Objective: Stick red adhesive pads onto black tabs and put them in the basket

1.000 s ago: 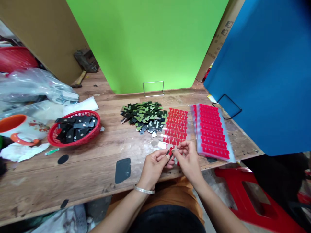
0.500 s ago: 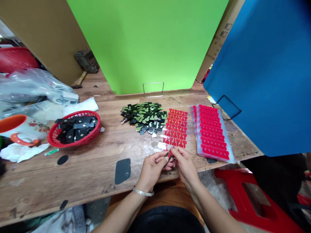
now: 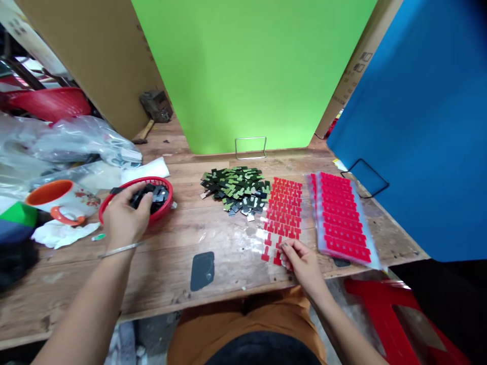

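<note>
The left hand [image 3: 125,215] reaches over the near rim of a round red plastic mesh basket [image 3: 166,188] that sits on the worn wooden table [image 3: 152,263], its fingers curled down among the flat black rectangular pieces [image 3: 154,195] heaped inside; whether those fingers actually pinch one of the pieces cannot be told, since the back of the hand hides the fingertips. A thin silver bangle [image 3: 120,249] circles that wrist. The right hand [image 3: 302,261] rests low near the front edge of the table, its fingertips bent onto the near end of a clear sheet of small red T-shaped stickers [image 3: 283,210], touching the loose red pieces at the sheet's lower corner; the fingers are drawn together there, though it is too small to tell whether one sticker is gripped. Just left of that sheet lies a loose pile of small green and black flat parts [image 3: 236,188], and to the right a stack of further clear sheets with red sticker rows [image 3: 340,218]. A dark grey patch [image 3: 202,270] marks the wood between the two hands. Left of the basket stand an orange and white ceramic mug [image 3: 61,200], crumpled white tissue [image 3: 61,233] and clear plastic bags [image 3: 76,139]. Behind the table rise a bright green board [image 3: 251,71], a blue board [image 3: 422,116] on the right and brown cardboard [image 3: 91,61] on the left.
</note>
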A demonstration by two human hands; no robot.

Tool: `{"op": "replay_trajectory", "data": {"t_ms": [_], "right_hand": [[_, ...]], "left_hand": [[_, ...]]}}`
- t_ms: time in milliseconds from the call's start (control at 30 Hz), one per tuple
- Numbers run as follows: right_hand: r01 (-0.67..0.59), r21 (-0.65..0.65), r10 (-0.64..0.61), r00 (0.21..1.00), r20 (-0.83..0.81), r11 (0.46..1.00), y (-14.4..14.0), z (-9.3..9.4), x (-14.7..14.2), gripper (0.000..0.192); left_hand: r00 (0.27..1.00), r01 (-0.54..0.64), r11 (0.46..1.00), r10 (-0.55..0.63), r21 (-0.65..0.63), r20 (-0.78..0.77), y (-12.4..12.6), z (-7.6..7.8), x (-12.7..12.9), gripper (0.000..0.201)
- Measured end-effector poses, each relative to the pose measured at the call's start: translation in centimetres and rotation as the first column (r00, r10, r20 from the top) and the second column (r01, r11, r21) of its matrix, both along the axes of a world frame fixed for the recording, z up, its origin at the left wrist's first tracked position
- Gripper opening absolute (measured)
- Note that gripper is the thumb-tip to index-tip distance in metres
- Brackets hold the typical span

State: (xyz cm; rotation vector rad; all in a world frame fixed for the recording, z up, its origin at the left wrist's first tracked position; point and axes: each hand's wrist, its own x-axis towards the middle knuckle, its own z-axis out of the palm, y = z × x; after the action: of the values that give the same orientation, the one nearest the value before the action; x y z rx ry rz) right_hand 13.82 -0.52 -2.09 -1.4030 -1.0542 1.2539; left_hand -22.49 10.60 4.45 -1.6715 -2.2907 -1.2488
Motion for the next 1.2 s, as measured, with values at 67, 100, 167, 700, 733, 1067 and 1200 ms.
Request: {"op": "replay_trajectory", "data": {"t_ms": [67, 100, 167, 700, 733, 1067, 1200], "right_hand": [[-0.011, 0.005, 0.011, 1.000, 0.020, 1.000, -0.1, 0.0, -0.1, 0.027], [-0.019, 0.007, 0.018, 0.999, 0.031, 1.000, -0.1, 0.1, -0.1, 0.027], [-0.033, 0.017, 0.032, 0.998, 0.056, 0.999, 0.0, 0.3, -0.3, 0.026], [-0.086, 0.049, 0.080, 0.990, 0.114, 0.995, -0.4, 1.0, -0.9, 0.025], [-0.089, 0.046, 0.083, 0.991, 0.108, 0.995, -0.3, 1.0, -1.1, 0.025], [-0.136, 0.120, 0.125, 0.987, 0.098, 0.983, 1.1, 1.5, -5.5, 0.021], [-0.165, 0.230, 0.116, 0.970, 0.212, 0.959, 1.5, 1.3, -6.0, 0.011]], "left_hand": [[0.990, 0.033, 0.999, -0.031, 0.014, -0.137, 0.3, -0.1, 0.2, 0.035], [0.985, 0.087, 0.996, -0.087, -0.002, -0.147, 0.4, -0.3, 1.0, 0.033], [0.965, 0.225, 0.969, -0.236, -0.099, -0.114, 0.9, -1.2, 3.1, 0.028], [0.944, 0.300, 0.897, -0.232, -0.324, 0.233, 5.6, -4.8, 7.8, 0.017], [0.934, 0.317, 0.892, -0.235, -0.323, 0.268, 5.0, -4.7, 7.9, 0.019], [0.006, 0.660, 0.750, 0.041, -0.035, 0.999, -4.8, -3.7, 14.4, 0.025], [0.138, 0.732, 0.682, -0.139, -0.006, 0.981, -7.5, -4.2, 15.6, 0.023]]}}
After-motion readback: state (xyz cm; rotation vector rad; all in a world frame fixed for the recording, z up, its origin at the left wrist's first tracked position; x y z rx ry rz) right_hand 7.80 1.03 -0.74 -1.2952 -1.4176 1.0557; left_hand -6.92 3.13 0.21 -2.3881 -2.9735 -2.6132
